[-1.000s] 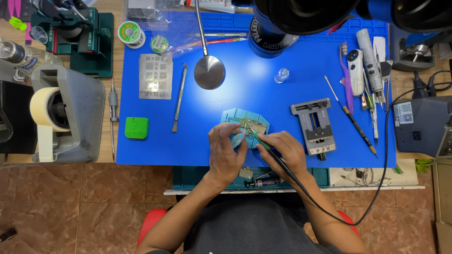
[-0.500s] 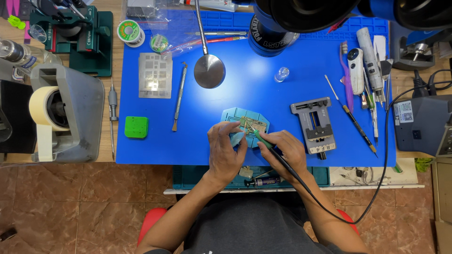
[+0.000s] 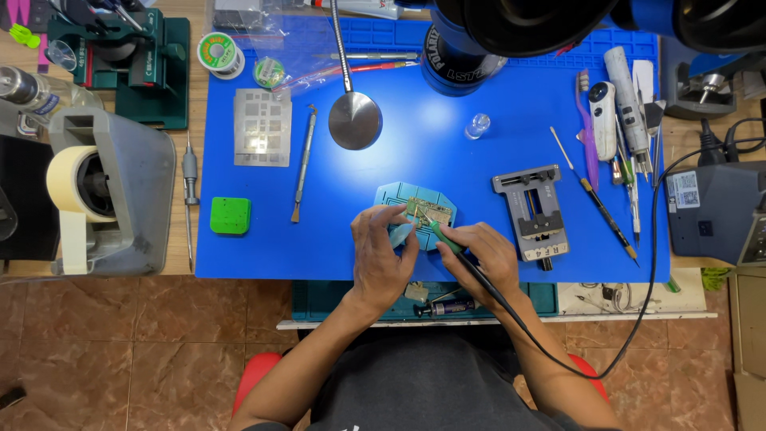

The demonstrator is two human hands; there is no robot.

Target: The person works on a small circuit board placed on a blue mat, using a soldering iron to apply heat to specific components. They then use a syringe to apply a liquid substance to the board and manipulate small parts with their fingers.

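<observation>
A small circuit board (image 3: 424,209) lies on a light-blue octagonal holder (image 3: 395,194) on the blue work mat (image 3: 415,152). My left hand (image 3: 383,255) rests on the holder's near left side, fingertips touching the board's edge. My right hand (image 3: 483,254) grips a soldering iron (image 3: 444,237) with a green collar like a pen, its tip on the board. The iron's black cable (image 3: 638,319) loops right to a grey station (image 3: 710,211).
A metal clamp fixture (image 3: 533,211) sits right of the holder. Left lie a green block (image 3: 230,215), a spudger (image 3: 301,164), a stencil plate (image 3: 262,128) and a tape dispenser (image 3: 112,191). Tools (image 3: 618,112) cluster at the right. A microscope (image 3: 519,24) overhangs the mat.
Both hands stay at the board; the right hand with the iron has shifted only slightly. Nothing else has moved.
</observation>
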